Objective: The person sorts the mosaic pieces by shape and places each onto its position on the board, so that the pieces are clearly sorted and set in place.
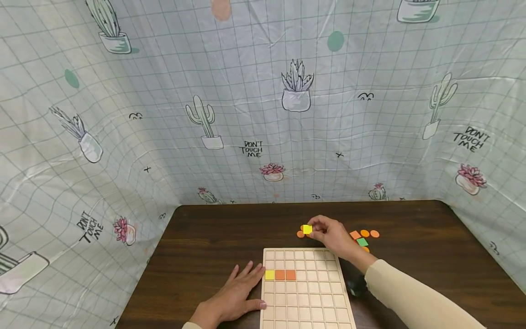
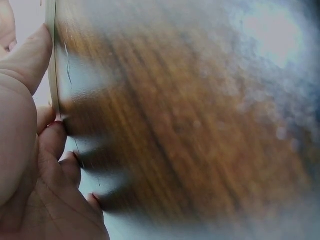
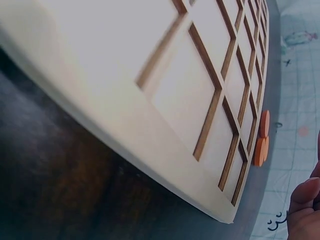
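A pale wooden grid board lies on the dark table. In one of its rows sit a yellow square tile and two orange square tiles side by side, starting from the left edge. My right hand pinches another yellow square tile beyond the board's far edge, above some orange round pieces. With fingers spread, my left hand rests on the table, its thumb and fingertips against the board's left edge. The tile is out of sight in the right wrist view, where only part of the hand shows.
Right of my right hand lie several loose pieces: a green square, an orange square and orange rounds. A dark object, partly hidden by the sleeve, stands by the board's right edge. A cactus-print curtain surrounds the table.
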`<action>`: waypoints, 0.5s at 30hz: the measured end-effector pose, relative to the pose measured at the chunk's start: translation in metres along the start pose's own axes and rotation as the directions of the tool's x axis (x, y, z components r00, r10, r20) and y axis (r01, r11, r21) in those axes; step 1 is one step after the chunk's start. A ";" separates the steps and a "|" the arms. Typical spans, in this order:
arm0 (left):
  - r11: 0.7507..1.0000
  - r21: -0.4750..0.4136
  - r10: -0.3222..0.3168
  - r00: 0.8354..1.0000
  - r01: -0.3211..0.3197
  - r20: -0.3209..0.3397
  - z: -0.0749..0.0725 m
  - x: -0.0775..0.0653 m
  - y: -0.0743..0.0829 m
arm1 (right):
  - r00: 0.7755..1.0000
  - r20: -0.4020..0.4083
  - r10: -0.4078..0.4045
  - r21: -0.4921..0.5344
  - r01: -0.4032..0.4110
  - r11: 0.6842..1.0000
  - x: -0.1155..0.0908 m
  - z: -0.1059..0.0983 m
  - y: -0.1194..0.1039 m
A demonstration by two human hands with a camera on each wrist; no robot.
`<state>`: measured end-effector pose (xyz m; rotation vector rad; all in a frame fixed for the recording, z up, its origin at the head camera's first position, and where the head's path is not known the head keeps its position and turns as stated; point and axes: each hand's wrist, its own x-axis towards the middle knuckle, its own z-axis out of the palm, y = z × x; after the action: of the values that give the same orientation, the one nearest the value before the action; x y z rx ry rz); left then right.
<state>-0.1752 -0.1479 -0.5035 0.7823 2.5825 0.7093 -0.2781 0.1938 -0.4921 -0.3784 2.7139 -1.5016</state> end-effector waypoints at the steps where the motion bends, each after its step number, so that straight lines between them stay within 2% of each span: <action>1: 1.000 -0.001 0.001 1.000 -0.001 0.000 0.000 0.000 0.000 | 1.000 -0.004 -0.005 -0.005 0.005 1.000 -0.002 0.000 0.000; 15: 1.000 0.002 0.000 1.000 0.000 0.003 -0.002 -0.001 0.004 | 1.000 0.024 0.001 0.045 -0.002 0.999 -0.023 0.002 -0.003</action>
<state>-0.1740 -0.1466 -0.4993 0.7839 2.5808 0.7050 -0.2549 0.1958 -0.4928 -0.3910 2.6567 -1.5442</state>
